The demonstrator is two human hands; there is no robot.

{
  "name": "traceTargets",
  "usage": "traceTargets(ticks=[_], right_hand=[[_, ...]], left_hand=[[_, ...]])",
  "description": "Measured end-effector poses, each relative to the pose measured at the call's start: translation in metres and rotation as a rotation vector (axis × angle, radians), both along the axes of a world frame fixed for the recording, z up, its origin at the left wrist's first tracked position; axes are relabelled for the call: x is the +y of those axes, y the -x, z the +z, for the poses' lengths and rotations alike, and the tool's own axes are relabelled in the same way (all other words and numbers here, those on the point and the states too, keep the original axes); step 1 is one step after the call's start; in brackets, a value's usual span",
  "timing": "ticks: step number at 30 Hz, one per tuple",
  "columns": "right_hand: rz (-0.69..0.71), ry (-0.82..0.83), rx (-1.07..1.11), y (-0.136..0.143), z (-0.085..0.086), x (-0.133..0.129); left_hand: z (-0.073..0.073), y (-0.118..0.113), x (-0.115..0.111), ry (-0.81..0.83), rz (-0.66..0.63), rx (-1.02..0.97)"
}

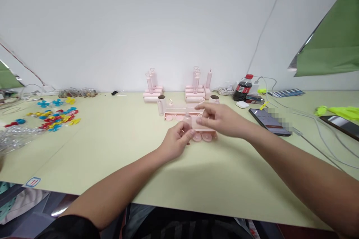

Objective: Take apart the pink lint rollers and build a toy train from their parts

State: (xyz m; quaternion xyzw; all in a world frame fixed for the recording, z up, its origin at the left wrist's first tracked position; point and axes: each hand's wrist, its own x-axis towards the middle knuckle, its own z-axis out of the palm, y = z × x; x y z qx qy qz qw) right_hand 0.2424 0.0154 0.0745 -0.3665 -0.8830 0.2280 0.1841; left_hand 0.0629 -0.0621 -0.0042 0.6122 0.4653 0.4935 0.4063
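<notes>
My left hand (176, 140) is closed with its thumb and fingers pinched on a small translucent pale-pink plastic piece (188, 120). Close to it on the right hovers my right hand (218, 117), thumb and forefinger apart; its thumb tip overlaps a pale pink panel (206, 125), and contact is hard to judge. Two pink round discs (206, 137) show below the hands. Behind my left hand lies a shallow pink tray (169, 117) with round pieces in it. The hands hide part of these pink parts.
Pink cylinders with loop-topped wands (197, 78) stand by the wall, beside open tubes (162, 105). A cola bottle (243, 87), a phone (269, 122) and cables lie right. Colourful plastic pieces (57, 119) and clear bags (18, 138) lie left.
</notes>
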Motion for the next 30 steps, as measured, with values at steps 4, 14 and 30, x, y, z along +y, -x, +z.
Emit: traceTargets(ticks=[4,14,30], right_hand=[[0.223,0.308,0.262,-0.003,-0.02,-0.034],[-0.377,-0.036,0.09,-0.078,-0.029,0.003],[-0.385,0.141,-0.207,-0.07,-0.061,0.016]], left_hand=[[-0.001,-0.011,-0.008,-0.144,-0.076,0.241],[-0.003,-0.01,-0.012,-0.104,-0.071,0.58],[-0.011,-0.004,-0.004,-0.125,-0.017,1.036]])
